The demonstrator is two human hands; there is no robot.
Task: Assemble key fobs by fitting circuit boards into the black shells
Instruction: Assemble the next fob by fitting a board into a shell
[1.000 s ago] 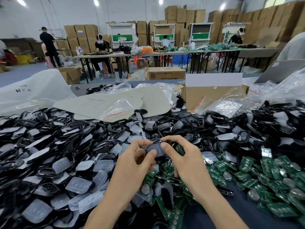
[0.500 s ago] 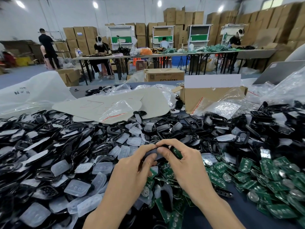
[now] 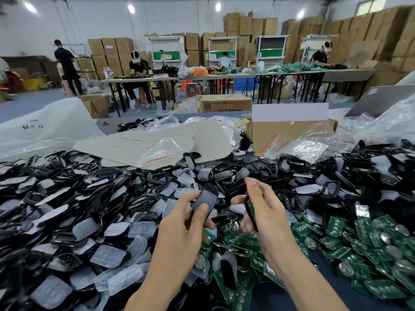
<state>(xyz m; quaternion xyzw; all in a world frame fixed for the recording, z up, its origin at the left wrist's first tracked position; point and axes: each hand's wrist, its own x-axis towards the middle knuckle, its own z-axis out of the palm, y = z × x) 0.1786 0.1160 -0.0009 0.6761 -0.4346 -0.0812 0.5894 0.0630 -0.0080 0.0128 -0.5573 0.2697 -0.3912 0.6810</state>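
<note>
two fob halves held apart, just before mating.
left hand (image 3: 186, 223) pinches a grey-black shell cover (image 3: 205, 202) between thumb and fingers (image 3: 190, 198); right hand (image 3: 267, 212) grips a black shell (image 3: 249, 211) edge-on, green of a circuit board showing in it, seating cannot be told. both are held above the worktop (image 3: 269, 296), where loose circuit boards (image 3: 336, 232) meet the spare black shells (image 3: 89, 187). judgement: confirm the board lies flat first, then turn the halves face to face, line up the outlines, press evenly round the rim, not one corner.
</note>
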